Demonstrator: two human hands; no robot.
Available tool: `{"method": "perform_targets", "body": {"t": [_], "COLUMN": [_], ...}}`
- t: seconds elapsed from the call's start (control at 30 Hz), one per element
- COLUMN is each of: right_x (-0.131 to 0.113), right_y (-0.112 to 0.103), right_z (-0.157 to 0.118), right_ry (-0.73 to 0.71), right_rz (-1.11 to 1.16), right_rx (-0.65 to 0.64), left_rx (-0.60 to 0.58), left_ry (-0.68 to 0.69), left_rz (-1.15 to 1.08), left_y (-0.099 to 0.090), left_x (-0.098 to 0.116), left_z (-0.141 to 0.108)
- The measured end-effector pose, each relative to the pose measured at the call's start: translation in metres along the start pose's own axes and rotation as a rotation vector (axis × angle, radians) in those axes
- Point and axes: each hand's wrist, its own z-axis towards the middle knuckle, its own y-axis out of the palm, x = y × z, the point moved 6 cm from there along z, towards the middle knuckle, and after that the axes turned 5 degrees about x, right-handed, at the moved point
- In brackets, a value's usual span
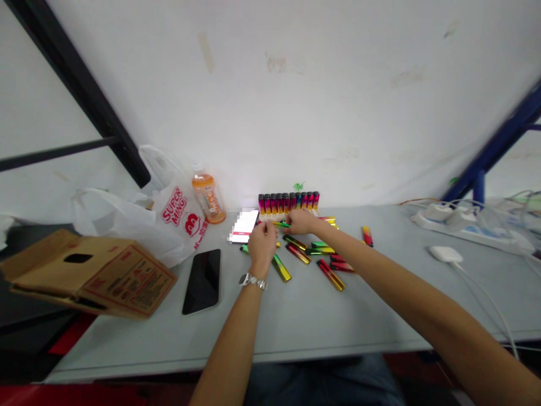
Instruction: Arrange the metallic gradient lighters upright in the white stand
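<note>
Green lighter (281,224): between your hands, before the upright lighter row (288,202) | Grip: your left hand (262,242) and right hand (301,222) seem to pinch its ends | Handling: likely light, stiff, slick; you hold it best by its long sides.

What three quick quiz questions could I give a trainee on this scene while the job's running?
1. True or false: a bracelet watch is worn on the left wrist.
2. Fill in: the white plastic bag is printed in red with "SUPER ____".
3. Which lies between the left hand and the right hand: (a) power strip, (b) green lighter, (c) drink bottle?

Key: 1. True. 2. MING. 3. b.
</note>
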Motion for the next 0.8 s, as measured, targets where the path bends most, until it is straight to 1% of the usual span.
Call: {"method": "perform_targets", "body": {"t": [0.13, 0.2, 0.27, 0.33, 0.4, 0.47, 0.5, 0.57, 0.63, 0.7, 0.8], "right_x": [0.010, 0.016, 0.025, 0.036, 0.045, 0.050, 0.050, 0.045, 0.034, 0.022, 0.008], "right_y": [-0.012, -0.022, -0.033, -0.043, -0.047, -0.043, -0.038, -0.026, -0.012, -0.002, 0.009], "right_z": [-0.017, -0.030, -0.046, -0.062, -0.076, -0.086, -0.089, -0.092, -0.094, -0.095, -0.096], "right_ry": [-0.036, -0.056, -0.045, 0.006, 0.089, 0.168, 0.200, 0.254, 0.303, 0.338, 0.384], "right_rz": [0.095, 0.188, 0.331, 0.507, 0.696, 0.891, 1.003, 1.235, 1.430, 1.547, 1.632], "right_rx": [0.145, 0.258, 0.394, 0.536, 0.662, 0.749, 0.772, 0.770, 0.728, 0.665, 0.526], "left_rx": [-0.022, -0.029, -0.035, -0.041, -0.051, -0.061, -0.065, -0.075, -0.081, -0.078, -0.076], "left_ry": [0.019, 0.038, 0.051, 0.064, 0.077, 0.084, 0.085, 0.092, 0.112, 0.136, 0.166], "left_rz": [0.012, 0.017, 0.018, 0.022, 0.034, 0.049, 0.055, 0.059, 0.063, 0.068, 0.062], "left_y": [0.001, 0.002, 0.003, 0.004, 0.006, 0.007, 0.009, 0.011, 0.014, 0.015, 0.017], "left_x": [0.005, 0.008, 0.011, 0.014, 0.017, 0.019, 0.019, 0.020, 0.022, 0.025, 0.028], "left_z": [-0.001, -0.002, -0.003, -0.005, -0.007, -0.009, -0.010, -0.012, -0.015, -0.017, -0.019]}}
